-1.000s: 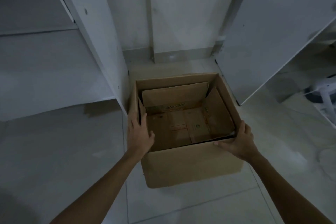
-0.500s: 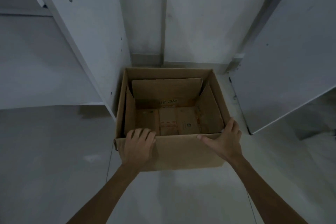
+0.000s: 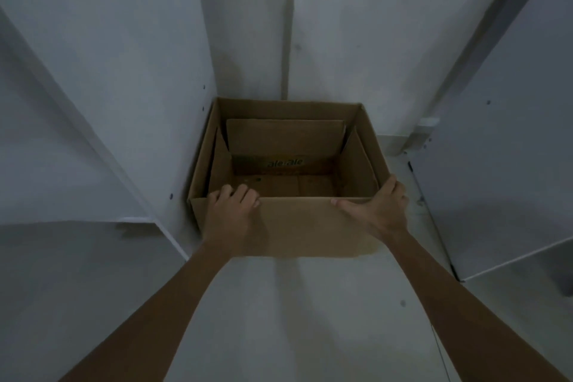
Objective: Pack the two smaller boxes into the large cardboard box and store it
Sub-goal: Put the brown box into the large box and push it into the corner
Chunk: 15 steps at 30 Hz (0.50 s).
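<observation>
The large cardboard box [image 3: 304,226] stands open on the floor, its far side close to the back wall. Inside it sits a smaller open box [image 3: 285,136] with its flaps upright and "ale ale" printed low on its far wall; a second small box cannot be made out. My left hand [image 3: 231,214] is on the near rim at the left, fingers hooked over the edge. At the near right corner my right hand [image 3: 376,209] grips the box, thumb lying along the rim.
A white cabinet side panel [image 3: 124,96] rises close to the box's left side. A white door panel [image 3: 502,164] stands to the right, with a strip of floor between it and the box. Pale tiled floor [image 3: 294,313] lies in front.
The box has slid away from me into the gap, up to the back wall. My hands moved from its side rims to its near rim.
</observation>
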Tool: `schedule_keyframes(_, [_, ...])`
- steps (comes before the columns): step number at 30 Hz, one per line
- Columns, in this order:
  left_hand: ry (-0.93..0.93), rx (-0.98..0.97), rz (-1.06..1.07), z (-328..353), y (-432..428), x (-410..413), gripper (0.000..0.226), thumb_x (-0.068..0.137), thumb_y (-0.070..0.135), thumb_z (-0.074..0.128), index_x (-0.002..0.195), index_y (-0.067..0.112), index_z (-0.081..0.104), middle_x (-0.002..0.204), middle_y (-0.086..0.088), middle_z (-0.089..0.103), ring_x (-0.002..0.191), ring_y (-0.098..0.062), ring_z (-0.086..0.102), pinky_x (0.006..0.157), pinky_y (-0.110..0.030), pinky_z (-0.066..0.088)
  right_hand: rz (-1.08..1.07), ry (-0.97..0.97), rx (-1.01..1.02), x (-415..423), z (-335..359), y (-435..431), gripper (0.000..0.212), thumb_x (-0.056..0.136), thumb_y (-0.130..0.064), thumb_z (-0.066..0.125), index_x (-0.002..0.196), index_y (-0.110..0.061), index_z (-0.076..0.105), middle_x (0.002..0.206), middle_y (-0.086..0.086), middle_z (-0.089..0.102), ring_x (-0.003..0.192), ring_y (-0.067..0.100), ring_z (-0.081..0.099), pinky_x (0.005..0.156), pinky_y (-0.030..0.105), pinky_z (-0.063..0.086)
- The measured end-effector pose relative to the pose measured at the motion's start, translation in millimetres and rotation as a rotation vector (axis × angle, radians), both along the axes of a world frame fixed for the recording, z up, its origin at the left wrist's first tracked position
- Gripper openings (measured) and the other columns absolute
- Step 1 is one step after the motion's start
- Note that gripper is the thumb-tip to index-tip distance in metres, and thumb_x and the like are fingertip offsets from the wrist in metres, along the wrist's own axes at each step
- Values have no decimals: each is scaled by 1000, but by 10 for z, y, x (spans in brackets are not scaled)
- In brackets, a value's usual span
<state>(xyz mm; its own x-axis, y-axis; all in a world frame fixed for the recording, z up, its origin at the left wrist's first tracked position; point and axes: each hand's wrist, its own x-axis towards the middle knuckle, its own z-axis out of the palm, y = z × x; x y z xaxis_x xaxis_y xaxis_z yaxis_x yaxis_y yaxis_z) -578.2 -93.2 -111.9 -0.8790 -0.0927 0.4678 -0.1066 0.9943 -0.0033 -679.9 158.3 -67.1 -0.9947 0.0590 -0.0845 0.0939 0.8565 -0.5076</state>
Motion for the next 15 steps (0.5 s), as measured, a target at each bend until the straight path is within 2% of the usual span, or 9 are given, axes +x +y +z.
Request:
schedule_keyframes(3, [17, 14, -3, -20, -163, -298, 8, 83, 21, 46, 81, 24, 53, 79, 0, 61, 76, -21, 40, 64, -33, 20, -11, 13, -24, -280, -7, -147, 133, 50, -68, 78, 146, -6, 10, 149, 17, 25, 136, 37, 26, 107, 50, 34])
schedule_keyframes(5, [16, -21, 39, -37, -214, -491, 9, 84, 20, 48, 78, 25, 53, 76, 1, 61, 74, -22, 44, 64, -32, 21, -18, 10, -44, -464, -1, -218, 132, 50, -67, 79, 145, -5, 12, 148, 17, 25, 136, 38, 25, 107, 49, 34])
schedule_keyframes(8, [12, -11, 64, 7, -221, -719, 24, 85, 25, 38, 73, 22, 59, 73, -1, 63, 71, -27, 53, 67, -35, 31, -23, -14, -48, -681, 8, -281, 132, 51, -67, 78, 145, -5, 11, 150, 17, 21, 138, 39, 21, 107, 50, 32])
schedule_keyframes(11, [-4, -28, 66, 20, -254, -816, 20, 84, 23, 42, 74, 22, 59, 73, 0, 63, 69, -28, 58, 61, -33, 44, -27, -16, -47, -776, 14, -321, 130, 56, -65, 78, 146, -5, 6, 152, 17, 16, 139, 39, 16, 108, 48, 31])
schedule_keyframes(15, [57, -52, 67, -38, -293, -871, 15, 87, 21, 46, 76, 23, 57, 73, 1, 61, 74, -23, 48, 63, -33, 35, -46, -4, -69, -793, -5, -320, 130, 55, -64, 79, 146, -6, 6, 153, 16, 17, 139, 38, 17, 108, 48, 31])
